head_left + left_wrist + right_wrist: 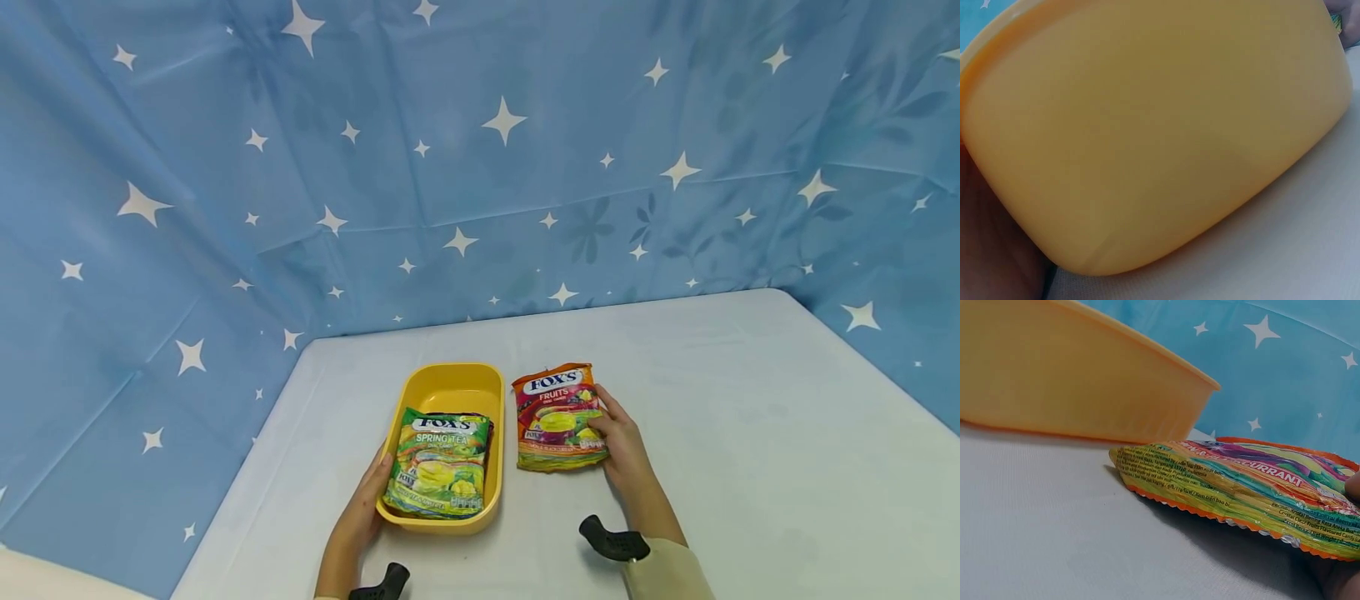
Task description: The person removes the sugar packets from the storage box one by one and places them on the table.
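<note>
In the head view, a yellow plastic tub (457, 377) stands on the white table. A green bag of Fox's Spring Tea candy (437, 467) lies face up inside it, over another package that is mostly hidden. My left hand (365, 500) holds the tub by its left side, thumb near the rim. Right of the tub, my right hand (621, 437) grips a red and orange bag of Fox's Fruits candy (557, 417) by its right edge. In the right wrist view, this candy bag (1241, 481) is tilted, its right side raised off the table.
A white cloth covers the table (750, 417). Behind it hangs a blue curtain (450, 167) with white stars. Black curved wrist mounts (615, 542) stick out from both wrists. The tub's wall (1160, 125) fills most of the left wrist view.
</note>
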The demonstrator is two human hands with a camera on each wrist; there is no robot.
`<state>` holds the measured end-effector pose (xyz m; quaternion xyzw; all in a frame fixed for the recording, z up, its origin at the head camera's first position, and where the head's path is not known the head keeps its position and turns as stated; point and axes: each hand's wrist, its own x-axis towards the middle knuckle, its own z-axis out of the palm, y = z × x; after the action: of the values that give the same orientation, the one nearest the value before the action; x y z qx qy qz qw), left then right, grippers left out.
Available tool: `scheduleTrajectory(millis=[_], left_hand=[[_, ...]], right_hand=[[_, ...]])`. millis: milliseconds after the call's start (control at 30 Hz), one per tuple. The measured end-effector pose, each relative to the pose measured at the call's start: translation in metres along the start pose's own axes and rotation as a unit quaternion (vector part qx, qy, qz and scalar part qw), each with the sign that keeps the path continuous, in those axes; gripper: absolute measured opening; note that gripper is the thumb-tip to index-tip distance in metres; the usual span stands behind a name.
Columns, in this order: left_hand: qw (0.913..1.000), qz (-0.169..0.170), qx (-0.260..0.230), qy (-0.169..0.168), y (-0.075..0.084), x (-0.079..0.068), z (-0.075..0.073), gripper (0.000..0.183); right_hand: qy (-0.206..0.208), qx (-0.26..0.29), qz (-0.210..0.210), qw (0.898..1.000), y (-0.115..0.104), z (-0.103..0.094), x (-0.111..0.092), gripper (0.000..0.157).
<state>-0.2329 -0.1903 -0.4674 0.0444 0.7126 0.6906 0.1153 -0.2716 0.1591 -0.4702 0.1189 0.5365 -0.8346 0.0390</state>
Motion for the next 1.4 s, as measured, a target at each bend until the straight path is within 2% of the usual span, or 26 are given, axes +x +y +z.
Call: scheduleTrajectory(millis=[333, 467, 667, 867, 1033, 1400], left_hand=[[1.0, -0.005, 0.004, 0.005, 0.0002, -0.0003, 0.0004, 0.067], [1.0, -0.002, 0.006, 0.006, 0.0009, -0.0007, 0.0006, 0.067], [1.0, 0.001, 0.008, 0.005, 0.0021, -0.001, 0.0004, 0.068], [1.0, 0.004, 0.006, 0.004, 0.0021, -0.0009, -0.0003, 0.068], [0.9999, 0.011, 0.005, 0.0, 0.0016, -0.0016, -0.0014, 0.067], [0.9998, 0.01, 0.018, 0.006, -0.0007, -0.0008, -0.0012, 0.067]], right_hand=[[0.038, -0.092, 0.009, 0.995, 0.0012, -0.0008, 0.001, 0.06], [0.057, -0.158, 0.007, 0.986, 0.0003, -0.0013, 0.0011, 0.061], [0.069, -0.249, -0.003, 0.966, 0.0006, -0.0023, 0.0006, 0.061], [0.08, -0.284, -0.013, 0.955, 0.0011, -0.0026, 0.0009, 0.06], [0.099, -0.322, -0.027, 0.941, -0.0008, -0.0021, -0.0013, 0.057], [0.15, -0.352, -0.071, 0.921, -0.004, -0.007, -0.0058, 0.043]])
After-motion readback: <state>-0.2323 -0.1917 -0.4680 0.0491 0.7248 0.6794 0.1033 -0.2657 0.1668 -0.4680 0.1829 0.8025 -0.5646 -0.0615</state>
